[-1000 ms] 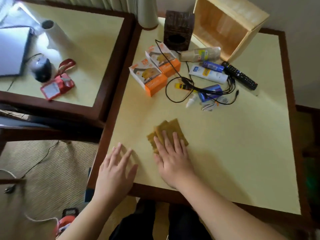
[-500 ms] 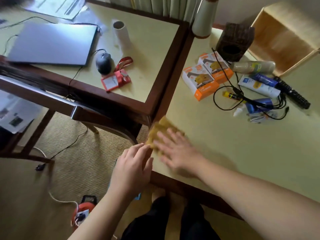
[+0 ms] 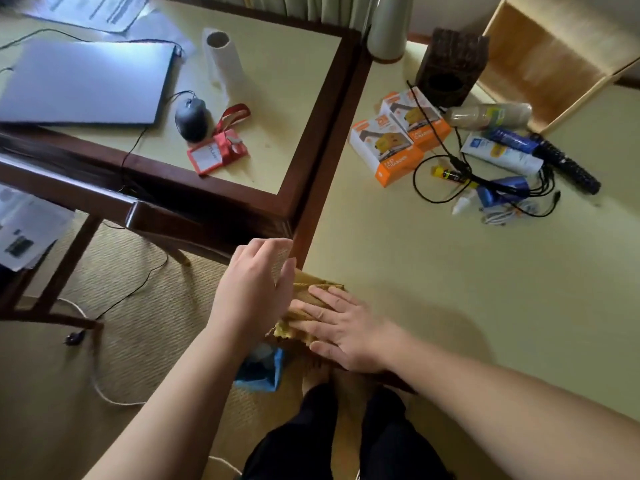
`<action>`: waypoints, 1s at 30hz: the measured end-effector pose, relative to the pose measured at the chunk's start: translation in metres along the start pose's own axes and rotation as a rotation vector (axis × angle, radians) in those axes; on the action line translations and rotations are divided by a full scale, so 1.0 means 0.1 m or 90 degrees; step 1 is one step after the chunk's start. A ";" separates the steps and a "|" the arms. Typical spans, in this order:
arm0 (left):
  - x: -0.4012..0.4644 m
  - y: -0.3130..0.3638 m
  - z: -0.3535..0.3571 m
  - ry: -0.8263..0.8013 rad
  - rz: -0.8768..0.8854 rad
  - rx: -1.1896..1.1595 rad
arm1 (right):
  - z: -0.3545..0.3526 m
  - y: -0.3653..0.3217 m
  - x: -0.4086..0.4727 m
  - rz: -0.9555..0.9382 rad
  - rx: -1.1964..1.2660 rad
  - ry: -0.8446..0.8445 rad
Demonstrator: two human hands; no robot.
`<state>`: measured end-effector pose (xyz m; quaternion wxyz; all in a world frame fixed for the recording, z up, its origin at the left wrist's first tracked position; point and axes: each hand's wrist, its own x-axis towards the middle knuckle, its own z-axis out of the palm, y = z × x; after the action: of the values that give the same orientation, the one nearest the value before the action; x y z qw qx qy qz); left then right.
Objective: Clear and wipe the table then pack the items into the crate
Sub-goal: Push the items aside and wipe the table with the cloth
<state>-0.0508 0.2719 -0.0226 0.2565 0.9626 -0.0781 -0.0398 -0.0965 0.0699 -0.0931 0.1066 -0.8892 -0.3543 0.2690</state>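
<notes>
Head view: right hand (image 3: 349, 330) lies flat, fingers straight, pressing a yellow cloth (image 3: 306, 299) at the near left corner of the table (image 3: 433, 289). Left hand (image 3: 256, 289) hangs just beside the cloth, off the table edge, fingers loosely spread and relaxed, holding nothing visible; whether it touches the cloth is unclear. Far side of the table: wooden crate (image 3: 540, 60) lying on its side, opening toward camera. Near it, two orange boxes (image 3: 398, 143), dark tissue box (image 3: 450, 67), bottle (image 3: 488, 116), white tube (image 3: 498, 154), black remote (image 3: 568, 164), tangled black cable (image 3: 450, 157). Second table (image 3: 284, 98) at left holds a laptop (image 3: 86, 88), mouse (image 3: 192, 116), paper roll (image 3: 223, 60), red tag (image 3: 216, 152).
</notes>
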 end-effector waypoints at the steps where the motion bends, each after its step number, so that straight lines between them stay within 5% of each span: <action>1: 0.02 0.04 0.03 -0.005 0.003 0.002 | -0.06 0.20 -0.04 0.073 0.017 0.033; 4: 0.09 0.18 0.19 -0.030 -0.024 0.008 | -0.19 0.67 -0.10 0.432 0.113 0.183; 5: 0.11 0.23 0.26 -0.038 -0.038 0.004 | -0.19 0.60 -0.14 0.457 0.134 0.184; 9: 0.18 0.47 0.58 -0.086 -0.041 -0.022 | 0.31 -0.03 -0.86 0.030 0.035 -0.012; 11: 0.23 0.58 0.76 -0.125 -0.018 0.009 | 0.47 0.30 -1.50 -0.015 0.021 -0.015; 15: 0.27 0.80 1.16 -0.200 -0.024 0.090 | 0.49 1.53 -2.53 0.425 0.052 0.139; 18: 0.28 1.03 1.42 -0.179 -0.046 0.111 | 0.47 1.67 -2.48 0.730 0.132 0.240; 19: 0.29 1.12 1.49 -0.167 -0.044 0.115 | 0.55 1.47 -2.38 0.698 0.127 0.242; 22: 0.31 1.40 1.70 -0.164 0.003 0.118 | 1.00 0.68 -2.62 0.266 0.083 0.079; 24: 0.34 1.55 1.83 -0.171 0.040 0.113 | 1.04 0.88 -3.23 0.198 0.061 0.053; 27: 0.37 1.72 2.02 -0.168 0.025 0.121 | 0.92 1.85 -3.88 0.462 0.042 0.127; 30: 0.32 1.80 2.18 -0.136 -0.012 0.105 | 0.67 2.43 -3.54 0.750 0.135 0.272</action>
<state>-0.0680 0.0059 -0.1229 0.1661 0.9714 -0.0990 -0.1376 -0.2079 -0.3499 -0.0992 0.0966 -0.9537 0.2518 0.1330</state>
